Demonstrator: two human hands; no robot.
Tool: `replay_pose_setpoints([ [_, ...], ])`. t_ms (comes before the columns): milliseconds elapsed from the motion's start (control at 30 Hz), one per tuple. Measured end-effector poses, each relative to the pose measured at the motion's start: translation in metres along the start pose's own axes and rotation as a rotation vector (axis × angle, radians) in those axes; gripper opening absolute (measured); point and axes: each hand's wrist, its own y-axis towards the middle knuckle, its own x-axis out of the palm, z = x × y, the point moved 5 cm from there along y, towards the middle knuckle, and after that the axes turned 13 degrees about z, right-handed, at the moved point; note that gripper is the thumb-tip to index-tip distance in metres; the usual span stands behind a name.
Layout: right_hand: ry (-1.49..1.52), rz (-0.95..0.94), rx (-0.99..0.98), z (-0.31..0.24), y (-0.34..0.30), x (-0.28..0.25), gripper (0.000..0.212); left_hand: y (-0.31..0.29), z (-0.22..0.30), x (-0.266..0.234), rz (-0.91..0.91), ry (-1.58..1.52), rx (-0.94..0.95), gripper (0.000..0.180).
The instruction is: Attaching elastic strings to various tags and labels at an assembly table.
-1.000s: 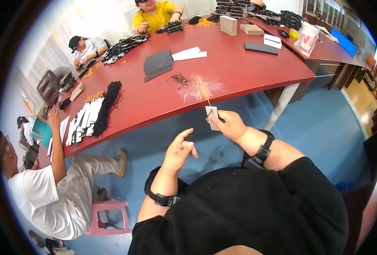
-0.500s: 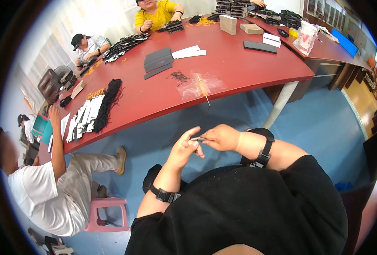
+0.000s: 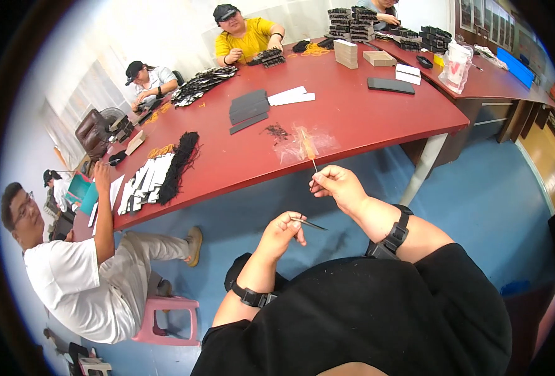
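My left hand (image 3: 280, 236) is closed on a thin dark card (image 3: 310, 224), seen nearly edge-on, held in front of my body below the table edge. My right hand (image 3: 342, 188) is at the table's front edge, thumb and fingers pinched together at the metal tip of a tool with a yellow handle (image 3: 307, 145) and a thin shaft. That tool lies on clear plastic film (image 3: 289, 150), its shaft sticking out past the edge. Whether my fingertips hold the tip or something tiny beside it is hidden.
On the red table (image 3: 365, 119) are dark grey cards (image 3: 248, 106), white strips (image 3: 292, 96), small black bits (image 3: 276, 131) and black cords (image 3: 180, 169) with white tags. A person in white (image 3: 77, 276) sits at left on a pink stool (image 3: 172, 319). Other people sit across the table.
My right hand has let go of the card and moved up and forward to the tool's tip. My left hand now holds the card alone. The view has shifted slightly.
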Motion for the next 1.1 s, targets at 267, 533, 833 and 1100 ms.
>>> replay_pose_setpoints([
  [267,0.072,-0.042,0.038,0.005,0.002,-0.004,0.015,0.001,0.0,-0.001,-0.005,0.025,-0.013,0.018],
  [533,0.612,-0.515,0.324,0.004,-0.009,0.016,0.019,0.026,0.028,0.009,0.021,0.538,0.08,0.021],
  [833,-0.368,-0.327,-0.086,-0.024,-0.023,0.02,0.045,0.013,0.078,0.027,0.244,1.058,0.571,0.02],
  [1100,-0.859,-0.524,-0.537,-0.035,-0.03,0.039,0.036,-0.002,0.086,0.04,0.018,0.874,0.639,0.014],
])
